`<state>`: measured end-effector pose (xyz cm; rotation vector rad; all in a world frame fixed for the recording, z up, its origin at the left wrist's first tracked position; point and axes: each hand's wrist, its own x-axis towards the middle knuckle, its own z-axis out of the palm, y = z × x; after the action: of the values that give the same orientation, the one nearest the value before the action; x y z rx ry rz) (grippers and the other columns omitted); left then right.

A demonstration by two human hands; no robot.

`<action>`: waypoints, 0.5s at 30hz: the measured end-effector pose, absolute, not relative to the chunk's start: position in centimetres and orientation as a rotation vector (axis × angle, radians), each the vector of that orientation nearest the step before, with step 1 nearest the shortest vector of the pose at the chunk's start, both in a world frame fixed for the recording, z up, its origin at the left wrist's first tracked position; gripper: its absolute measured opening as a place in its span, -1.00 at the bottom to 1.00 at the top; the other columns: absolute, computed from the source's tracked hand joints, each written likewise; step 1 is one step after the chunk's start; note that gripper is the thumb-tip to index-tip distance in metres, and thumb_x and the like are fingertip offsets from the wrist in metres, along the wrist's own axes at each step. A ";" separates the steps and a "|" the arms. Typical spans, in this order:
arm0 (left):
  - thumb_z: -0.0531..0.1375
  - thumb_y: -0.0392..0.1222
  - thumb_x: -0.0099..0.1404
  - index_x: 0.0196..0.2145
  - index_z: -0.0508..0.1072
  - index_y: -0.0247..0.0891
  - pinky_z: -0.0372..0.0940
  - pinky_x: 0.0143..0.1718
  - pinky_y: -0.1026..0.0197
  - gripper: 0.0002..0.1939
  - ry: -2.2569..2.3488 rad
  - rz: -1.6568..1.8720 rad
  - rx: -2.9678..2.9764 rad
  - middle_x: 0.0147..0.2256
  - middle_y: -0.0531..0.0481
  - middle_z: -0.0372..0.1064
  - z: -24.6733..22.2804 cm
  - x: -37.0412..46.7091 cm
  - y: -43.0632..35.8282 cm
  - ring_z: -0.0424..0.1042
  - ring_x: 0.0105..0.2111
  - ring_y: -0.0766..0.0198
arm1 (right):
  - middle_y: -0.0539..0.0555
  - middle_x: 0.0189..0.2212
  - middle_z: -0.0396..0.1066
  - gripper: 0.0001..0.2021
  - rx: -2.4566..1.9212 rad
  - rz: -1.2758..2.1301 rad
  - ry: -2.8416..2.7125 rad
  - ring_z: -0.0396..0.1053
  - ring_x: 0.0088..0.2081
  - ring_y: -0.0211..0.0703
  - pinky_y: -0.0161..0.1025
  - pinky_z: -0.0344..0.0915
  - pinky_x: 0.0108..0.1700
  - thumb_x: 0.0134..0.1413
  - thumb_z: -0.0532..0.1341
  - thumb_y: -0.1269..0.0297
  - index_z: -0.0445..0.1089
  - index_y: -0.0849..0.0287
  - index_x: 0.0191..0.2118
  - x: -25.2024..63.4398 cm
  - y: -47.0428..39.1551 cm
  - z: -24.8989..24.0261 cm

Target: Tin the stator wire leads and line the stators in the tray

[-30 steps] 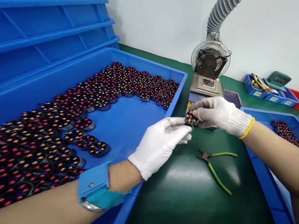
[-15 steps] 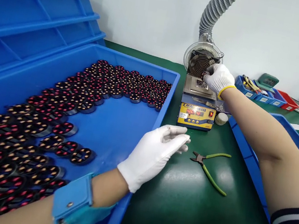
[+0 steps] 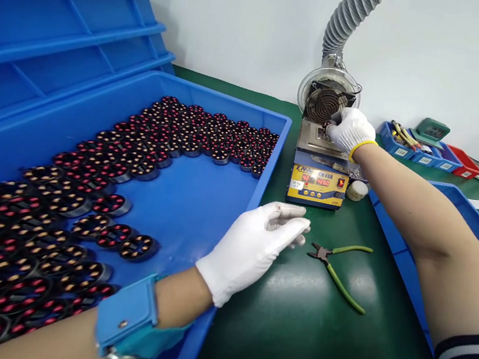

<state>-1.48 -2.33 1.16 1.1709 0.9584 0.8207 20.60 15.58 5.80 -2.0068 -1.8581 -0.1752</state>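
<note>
Right hand [image 3: 352, 131] is gripping a coil [image 3: 327, 125] over the machine [image 3: 317, 187]; left hand [image 3: 248, 251], loosely cupped, is sitting apart, near the pliers [image 3: 323, 253].

- Before the yellow-fronted unit [image 3: 317, 187], the worktop [image 3: 283, 328] gives low passage around the pliers [image 3: 323, 253], which lie splayed there.
- Left of the unit, the wall of the blue tray [image 3: 204, 198] stands in the way; past it, bare tray floor gives room, hemmed by round coils [image 3: 108, 167].
- The left hand [image 3: 250, 249], leftward before the unit, narrows that way.
- The right hand [image 3: 351, 131] obstructs the unit's top; its forearm bars the right.
- A white jar [image 3: 357, 191] stands just right of the unit.
</note>
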 end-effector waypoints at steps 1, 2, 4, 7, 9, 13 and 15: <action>0.31 0.02 0.14 -0.10 0.42 -0.37 0.35 -0.21 0.10 -0.53 0.958 0.821 1.174 -0.28 -0.10 0.50 1.1 -1.5 -2.3 0.49 -0.35 0.21 | 0.12 -0.10 0.47 -0.69 -2.006 -0.172 -1.856 0.42 -0.03 0.07 0.03 0.34 0.02 0.09 0.13 0.21 0.47 0.15 -0.08 20.6 15.6 5.9; 0.31 0.02 0.14 -0.10 0.42 -0.37 0.35 -0.21 0.10 -0.53 0.956 0.819 1.179 -0.28 -0.10 0.50 1.1 -1.5 -2.3 0.49 -0.35 0.20 | 0.12 -0.10 0.46 -0.69 -2.008 -0.167 -1.854 0.41 -0.02 0.06 0.02 0.34 0.02 0.09 0.13 0.21 0.47 0.14 -0.08 20.6 15.6 5.9; 0.31 0.04 0.14 -0.09 0.42 -0.36 0.35 -0.20 0.09 -0.52 0.952 0.815 1.194 -0.27 -0.11 0.50 1.0 -1.6 -2.3 0.49 -0.34 0.19 | 0.15 -0.08 0.45 -0.69 -2.019 -0.161 -1.847 0.41 -0.01 0.06 0.01 0.34 0.04 0.09 0.14 0.21 0.46 0.16 -0.07 20.5 15.6 5.8; 0.30 0.07 0.15 -0.08 0.42 -0.35 0.35 -0.18 0.08 -0.50 0.953 0.795 1.222 -0.27 -0.11 0.50 0.9 -1.7 -2.3 0.49 -0.32 0.18 | 0.19 -0.09 0.45 -0.68 -2.039 -0.128 -1.829 0.41 -0.02 0.08 0.02 0.34 0.03 0.08 0.16 0.23 0.45 0.21 -0.07 20.7 15.5 5.8; 0.29 0.08 0.16 -0.07 0.42 -0.34 0.36 -0.18 0.08 -0.50 0.964 0.783 1.237 -0.25 -0.10 0.51 0.8 -1.7 -2.4 0.50 -0.31 0.17 | 0.18 -0.12 0.46 -0.69 -2.030 -0.110 -1.819 0.41 -0.04 0.06 0.02 0.33 0.03 0.10 0.16 0.22 0.45 0.22 -0.07 20.9 15.2 6.1; 0.29 0.11 0.16 -0.09 0.43 -0.30 0.37 -0.17 0.10 -0.50 1.005 0.767 1.273 -0.24 -0.09 0.52 1.0 -1.5 -2.3 0.51 -0.30 0.16 | 0.10 -0.30 0.48 -0.68 -1.965 -0.020 -1.812 0.46 -0.18 -0.09 -0.13 0.39 -0.06 0.17 0.13 0.17 0.47 0.25 -0.09 21.6 13.6 7.8; 0.29 0.14 0.14 -0.10 0.45 -0.29 0.38 -0.17 0.10 -0.49 1.049 0.752 1.309 -0.24 -0.10 0.53 1.3 -1.5 -2.3 0.52 -0.29 0.12 | 0.09 -0.35 0.49 -0.67 -1.961 0.076 -1.749 0.47 -0.30 -0.16 -0.23 0.44 -0.20 0.20 0.12 0.15 0.47 0.24 -0.08 22.5 11.7 8.7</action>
<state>-1.51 -2.25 1.27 1.3092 1.0494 0.7518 22.46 11.68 8.74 -1.9610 -1.7493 0.0758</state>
